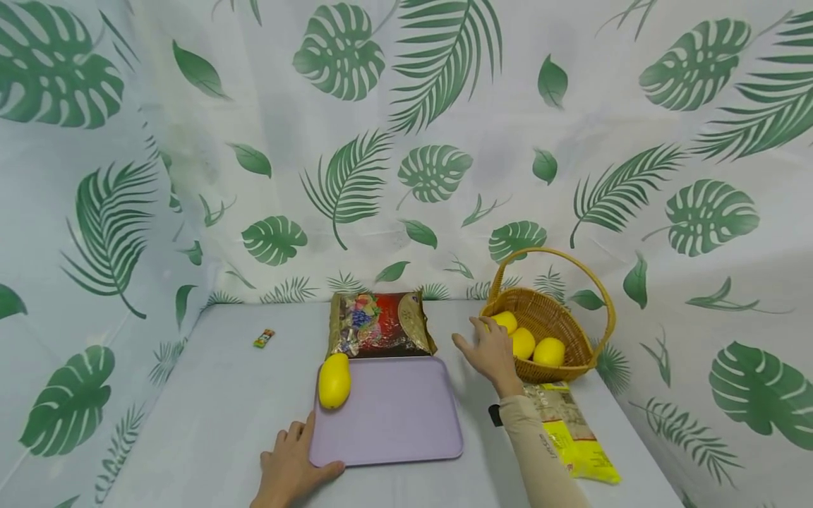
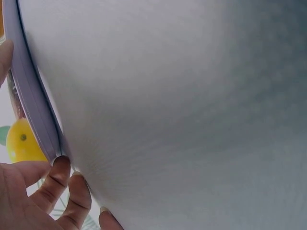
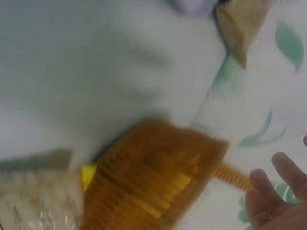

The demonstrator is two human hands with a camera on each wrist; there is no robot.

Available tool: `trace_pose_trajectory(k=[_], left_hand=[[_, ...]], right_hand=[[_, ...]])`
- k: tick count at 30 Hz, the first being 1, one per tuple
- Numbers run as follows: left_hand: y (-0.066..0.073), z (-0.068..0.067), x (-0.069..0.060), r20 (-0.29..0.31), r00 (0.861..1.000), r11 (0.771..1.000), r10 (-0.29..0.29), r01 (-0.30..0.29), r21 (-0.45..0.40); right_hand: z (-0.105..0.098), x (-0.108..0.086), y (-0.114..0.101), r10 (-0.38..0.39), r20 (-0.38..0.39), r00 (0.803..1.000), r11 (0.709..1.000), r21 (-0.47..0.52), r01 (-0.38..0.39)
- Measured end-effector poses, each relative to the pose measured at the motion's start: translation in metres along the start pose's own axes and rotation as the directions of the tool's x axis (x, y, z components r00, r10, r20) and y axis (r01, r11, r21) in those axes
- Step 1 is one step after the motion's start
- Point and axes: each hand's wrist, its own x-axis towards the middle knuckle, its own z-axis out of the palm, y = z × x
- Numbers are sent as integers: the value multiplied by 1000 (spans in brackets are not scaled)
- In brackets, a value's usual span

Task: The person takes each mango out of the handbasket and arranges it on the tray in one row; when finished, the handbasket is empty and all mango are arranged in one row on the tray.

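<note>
A lilac tray (image 1: 387, 416) lies on the table with one yellow mango (image 1: 334, 381) at its far left corner. My left hand (image 1: 293, 455) holds the tray's near left corner, thumb along the front edge and fingers at the left side. In the left wrist view, fingertips (image 2: 61, 165) touch the tray rim (image 2: 36, 96). My right hand (image 1: 492, 353) is over the left side of a tilted wicker basket (image 1: 540, 314), its fingers spread and loosely bent, gripping nothing visible. Several yellow fruits (image 1: 549, 351) lie in the basket, partly hidden by that hand.
A red and gold packet (image 1: 381, 324) lies behind the tray. A yellow, partly clear bag (image 1: 574, 437) lies in front of the basket, under the right forearm. A small wrapped sweet (image 1: 264, 338) is at the far left. Leaf-patterned curtains (image 1: 356, 190) enclose the table.
</note>
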Motion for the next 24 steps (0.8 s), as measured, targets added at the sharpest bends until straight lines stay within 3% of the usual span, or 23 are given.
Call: trace_pose_trajectory(k=[11, 18, 24], left_hand=[[-1, -3, 0, -1, 1000, 1000, 1, -1, 0], [-2, -1, -1, -10, 1000, 1000, 10, -10, 0], [-2, -1, -1, -28, 999, 1000, 20, -20, -5]], right_hand=[[-26, 2, 58, 114, 37, 993, 993, -18, -113], [-30, -4, 91, 210, 113, 971, 978, -35, -207], [-32, -6, 108, 265, 126, 956, 963, -83, -257]])
